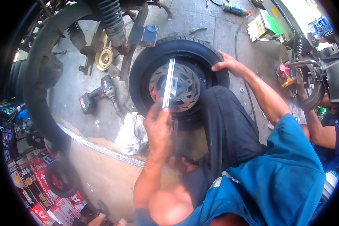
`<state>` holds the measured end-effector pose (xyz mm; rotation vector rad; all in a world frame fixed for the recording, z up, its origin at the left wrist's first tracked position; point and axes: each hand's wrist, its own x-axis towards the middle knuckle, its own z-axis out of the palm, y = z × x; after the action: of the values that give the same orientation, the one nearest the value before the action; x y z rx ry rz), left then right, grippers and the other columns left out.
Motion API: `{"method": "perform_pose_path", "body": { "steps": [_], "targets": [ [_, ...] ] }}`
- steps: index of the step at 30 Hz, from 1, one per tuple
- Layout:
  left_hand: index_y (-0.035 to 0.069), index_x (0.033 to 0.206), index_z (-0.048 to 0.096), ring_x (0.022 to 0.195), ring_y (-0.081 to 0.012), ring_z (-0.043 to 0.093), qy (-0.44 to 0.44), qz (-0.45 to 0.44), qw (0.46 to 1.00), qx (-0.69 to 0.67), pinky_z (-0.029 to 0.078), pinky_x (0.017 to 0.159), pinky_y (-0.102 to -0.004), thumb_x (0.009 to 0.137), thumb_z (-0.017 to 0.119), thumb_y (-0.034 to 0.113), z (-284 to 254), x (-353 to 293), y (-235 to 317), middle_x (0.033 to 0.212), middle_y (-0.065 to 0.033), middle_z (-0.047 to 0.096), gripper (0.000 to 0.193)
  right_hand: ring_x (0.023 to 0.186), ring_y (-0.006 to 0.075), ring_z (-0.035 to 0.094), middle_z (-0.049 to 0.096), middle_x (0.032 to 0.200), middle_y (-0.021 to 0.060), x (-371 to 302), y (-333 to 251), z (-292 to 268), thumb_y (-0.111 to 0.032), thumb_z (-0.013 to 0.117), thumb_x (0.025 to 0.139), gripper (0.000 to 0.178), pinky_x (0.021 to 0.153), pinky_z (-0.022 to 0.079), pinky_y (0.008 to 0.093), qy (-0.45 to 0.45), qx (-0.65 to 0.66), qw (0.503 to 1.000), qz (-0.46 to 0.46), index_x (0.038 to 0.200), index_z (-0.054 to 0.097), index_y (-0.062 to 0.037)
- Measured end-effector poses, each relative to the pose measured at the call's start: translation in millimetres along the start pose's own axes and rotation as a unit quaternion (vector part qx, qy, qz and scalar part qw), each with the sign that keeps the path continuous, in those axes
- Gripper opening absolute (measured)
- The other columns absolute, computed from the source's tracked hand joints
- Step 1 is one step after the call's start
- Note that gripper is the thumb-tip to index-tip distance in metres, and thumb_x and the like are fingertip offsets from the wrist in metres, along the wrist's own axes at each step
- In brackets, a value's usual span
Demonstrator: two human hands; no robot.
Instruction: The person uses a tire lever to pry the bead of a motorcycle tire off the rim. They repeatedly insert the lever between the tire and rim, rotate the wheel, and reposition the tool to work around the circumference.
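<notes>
One hand, the left, is clutching a metal bar over the brake disc, the right hand is gripping the tyre lying on the floor, and a slipping bar could be scoring the disc.

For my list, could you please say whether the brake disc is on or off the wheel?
On: the brake disc sits around the hub of the wheel.

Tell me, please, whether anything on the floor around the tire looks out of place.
The can lies on its side beyond the tire rather than standing, which looks slightly odd; no spill shows around it.
</notes>
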<state>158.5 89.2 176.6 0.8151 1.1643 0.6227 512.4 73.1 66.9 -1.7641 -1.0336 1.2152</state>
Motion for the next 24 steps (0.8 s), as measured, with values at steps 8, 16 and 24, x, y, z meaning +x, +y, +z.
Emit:
{"method": "perform_pose_path", "body": {
  "steps": [8, 16, 24],
  "targets": [
    [-0.004, 0.123, 0.057, 0.047, -0.0037, 0.042, -0.006, -0.001, 1.000, 0.013, 0.031, 0.040, -0.0188, 0.089, 0.059, 0.007, -14.0, -10.6, 13.5, 0.067, 0.0007, 0.054, 0.036, 0.128, 0.0306, 0.045, 0.048, 0.138, 0.0235, 56.0, -61.1, 5.9, -0.039, 0.078, 0.063, 0.102, 0.110, 0.032, 0.0348, -0.083, -0.098, 0.992, -0.013, 0.144, 0.035, 0.0041],
    [-0.005, 0.124, 0.055, 0.049, -0.0035, 0.043, -0.018, 0.019, 0.997, 0.068, 0.032, 0.041, -0.0189, 0.084, 0.062, 0.004, -30.3, -8.8, 21.1, 0.069, -0.0007, 0.056, 0.042, 0.127, 0.0303, 0.048, 0.050, 0.135, 0.0260, 61.2, -58.7, 15.7, -0.040, 0.078, 0.062, 0.104, 0.109, 0.033, 0.0335, -0.079, -0.074, 0.994, -0.005, 0.142, 0.034, 0.0105],
    [-0.007, 0.127, 0.054, 0.056, -0.0090, 0.052, -0.014, 0.069, 0.990, 0.119, 0.044, 0.051, -0.0232, 0.086, 0.063, 0.009, -95.4, -43.3, -31.0, 0.070, -0.0029, 0.058, 0.045, 0.100, 0.0207, 0.061, 0.064, 0.110, 0.0150, 55.4, -58.9, 3.4, -0.034, 0.076, 0.069, 0.073, 0.094, 0.046, 0.0295, -0.073, -0.049, 0.996, -0.026, 0.128, 0.053, 0.0027]
  ]
}}
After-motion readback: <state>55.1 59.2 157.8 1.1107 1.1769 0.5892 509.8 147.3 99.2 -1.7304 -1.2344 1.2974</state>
